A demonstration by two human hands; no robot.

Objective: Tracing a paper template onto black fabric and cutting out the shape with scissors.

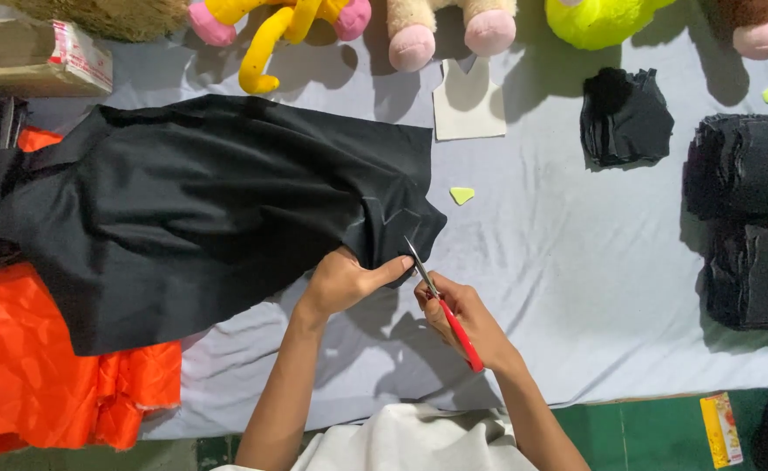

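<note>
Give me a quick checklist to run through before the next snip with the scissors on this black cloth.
1. Left hand pinching the black cloth at its edge: ok.
2. Right hand gripping the red-handled scissors: ok.
3. Blade tips at the cloth edge: ok.
4. Left thumb clear of the blades: not ok, it lies right beside them.
5. Cloth flat at the cut: not ok, it is bunched and lifted there.
6. Blades open or closed: cannot tell.

Black fabric (192,209) pinched at edge by left hand (345,281); red-handled scissors (443,305) gripped by right hand (471,323), blades at fabric edge.
</note>
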